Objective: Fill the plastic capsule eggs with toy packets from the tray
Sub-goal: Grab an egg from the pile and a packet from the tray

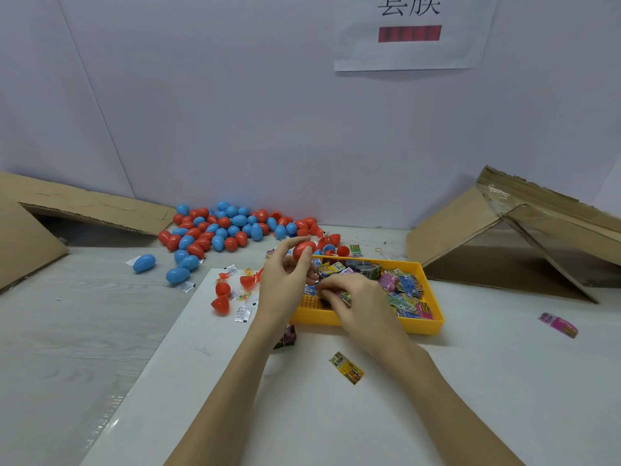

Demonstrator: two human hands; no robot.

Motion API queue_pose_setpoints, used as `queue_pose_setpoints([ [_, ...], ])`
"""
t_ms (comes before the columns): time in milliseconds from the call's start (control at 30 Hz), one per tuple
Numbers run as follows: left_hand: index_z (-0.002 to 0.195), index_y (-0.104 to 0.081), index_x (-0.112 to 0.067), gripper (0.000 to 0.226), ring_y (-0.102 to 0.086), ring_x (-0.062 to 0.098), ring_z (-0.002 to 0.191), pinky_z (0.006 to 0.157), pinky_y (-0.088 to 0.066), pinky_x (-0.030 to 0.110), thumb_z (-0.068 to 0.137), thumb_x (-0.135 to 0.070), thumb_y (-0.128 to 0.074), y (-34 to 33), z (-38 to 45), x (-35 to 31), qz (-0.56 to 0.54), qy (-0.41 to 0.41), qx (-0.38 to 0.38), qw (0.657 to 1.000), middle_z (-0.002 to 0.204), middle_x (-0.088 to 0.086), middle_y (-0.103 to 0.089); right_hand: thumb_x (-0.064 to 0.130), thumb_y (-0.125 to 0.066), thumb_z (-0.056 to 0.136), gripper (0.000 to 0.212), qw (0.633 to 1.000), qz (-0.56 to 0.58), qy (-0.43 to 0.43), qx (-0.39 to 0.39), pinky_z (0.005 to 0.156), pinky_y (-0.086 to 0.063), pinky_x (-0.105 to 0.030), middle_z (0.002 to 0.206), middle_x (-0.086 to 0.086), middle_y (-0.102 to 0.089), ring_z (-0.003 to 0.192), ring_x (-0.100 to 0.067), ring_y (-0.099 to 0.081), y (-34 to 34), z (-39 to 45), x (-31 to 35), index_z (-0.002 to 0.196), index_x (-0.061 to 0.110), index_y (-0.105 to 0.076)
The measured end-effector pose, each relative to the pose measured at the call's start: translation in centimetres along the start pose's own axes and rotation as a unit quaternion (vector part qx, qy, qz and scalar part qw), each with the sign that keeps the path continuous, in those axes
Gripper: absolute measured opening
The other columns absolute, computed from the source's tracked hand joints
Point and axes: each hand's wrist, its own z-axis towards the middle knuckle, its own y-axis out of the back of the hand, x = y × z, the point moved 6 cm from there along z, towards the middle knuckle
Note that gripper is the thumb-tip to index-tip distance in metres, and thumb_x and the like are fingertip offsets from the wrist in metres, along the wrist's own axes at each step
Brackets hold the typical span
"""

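The left hand (285, 277) pinches a red egg half (304, 249) at its fingertips, just above the far left corner of the yellow tray (420, 326) at mid-frame. The right hand (349, 297) curls down into the toy packets (406, 290) there, seemingly pinching one. To do this well, the person should probably lift a single packet clear, fold it small, and bring it to the shell's open side. The egg pile (218, 230) lies behind on the worktop (470, 381)
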Motion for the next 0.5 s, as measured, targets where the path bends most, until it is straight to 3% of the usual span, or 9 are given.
queue_pose_setpoints([
  [100,0.119,-0.063,-0.033,0.018,-0.071,0.01,0.072,0.066,-0.059,0.021,0.102,-0.027,-0.06,0.0,0.0,-0.1,-0.001,-0.004,0.007,1.0,0.083,0.006,-0.072,0.007,-0.068,0.097,0.019,0.996,0.046,-0.049,-0.05,0.083,-0.055,-0.014,0.1,0.009,-0.076,0.092,0.0,-0.068,1.1,0.2,-1.0,0.106,0.021,-0.078],
  [233,0.118,-0.063,-0.034,0.017,-0.072,0.01,0.073,0.064,-0.058,0.019,0.102,-0.028,-0.061,-0.1,-0.1,0.0,0.002,0.001,0.01,1.0,0.084,0.004,-0.072,0.008,-0.063,0.101,0.023,0.988,0.066,-0.101,-0.092,0.071,-0.048,-0.002,0.094,0.01,-0.071,0.084,0.009,-0.062,1.7,0.1,-1.7,0.114,0.023,-0.073],
  [500,0.123,-0.06,-0.039,0.031,-0.073,0.009,0.078,0.069,-0.06,0.022,0.096,-0.03,-0.071,-0.8,-0.4,-0.1,0.075,-0.037,0.056,0.995,0.098,-0.005,-0.072,0.008,-0.058,0.103,0.023,0.969,0.124,-0.156,-0.147,0.079,-0.062,-0.028,0.098,0.009,-0.07,0.089,-0.007,-0.069,2.6,-0.1,-2.6,0.117,0.021,-0.07],
])
